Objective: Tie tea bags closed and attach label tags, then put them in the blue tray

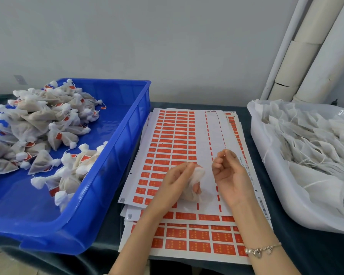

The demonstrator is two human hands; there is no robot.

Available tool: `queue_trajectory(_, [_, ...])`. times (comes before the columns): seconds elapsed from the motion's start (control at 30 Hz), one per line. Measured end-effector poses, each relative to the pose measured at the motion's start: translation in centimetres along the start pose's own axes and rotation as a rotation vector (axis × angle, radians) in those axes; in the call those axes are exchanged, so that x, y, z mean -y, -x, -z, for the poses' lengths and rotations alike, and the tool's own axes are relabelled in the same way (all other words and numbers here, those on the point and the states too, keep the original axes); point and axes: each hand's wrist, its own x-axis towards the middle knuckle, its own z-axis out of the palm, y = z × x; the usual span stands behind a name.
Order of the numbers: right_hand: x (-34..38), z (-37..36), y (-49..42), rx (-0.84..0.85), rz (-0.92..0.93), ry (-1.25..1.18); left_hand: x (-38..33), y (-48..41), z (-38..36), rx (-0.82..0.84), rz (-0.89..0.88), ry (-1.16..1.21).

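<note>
My left hand (176, 180) grips a white tea bag (197, 178) by its gathered neck, over the sheets of orange label stickers (173, 139) in the middle of the table. My right hand (226, 171) is just right of it, palm up, fingers curled with thumb and fingertips pinched together; what they pinch is too thin to make out. The blue tray (131, 120) on the left holds a pile of tied tea bags with orange tags (42, 124).
A clear plastic tub (270, 175) of untied white bags with strings (314, 139) stands at the right. White pipes (306, 52) run up the wall behind it. The label sheets lie stacked on a dark cloth (318, 255) that covers the table.
</note>
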Motion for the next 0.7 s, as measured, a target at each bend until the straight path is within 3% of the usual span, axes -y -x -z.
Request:
queue_trajectory(0.1, [0.2, 0.2, 0.1, 0.038, 0.063, -0.084, 0.3, 0.0, 0.6, -0.018, 0.159, -0.035])
queue_trajectory(0.27, [0.5, 0.3, 0.0, 0.067, 0.102, -0.214, 0.4, -0.6, 0.9, 0.234, 0.223, 0.296])
queue_trajectory(0.43, [0.4, 0.5, -0.1, 0.035, 0.122, -0.209, 0.2, -0.8, 1.2, 0.332, 0.277, 0.567])
queue_trajectory(0.7, [0.0, 0.4, -0.3, -0.086, 0.153, 0.271, 0.2, -0.8, 1.9, 0.169, 0.153, 0.794])
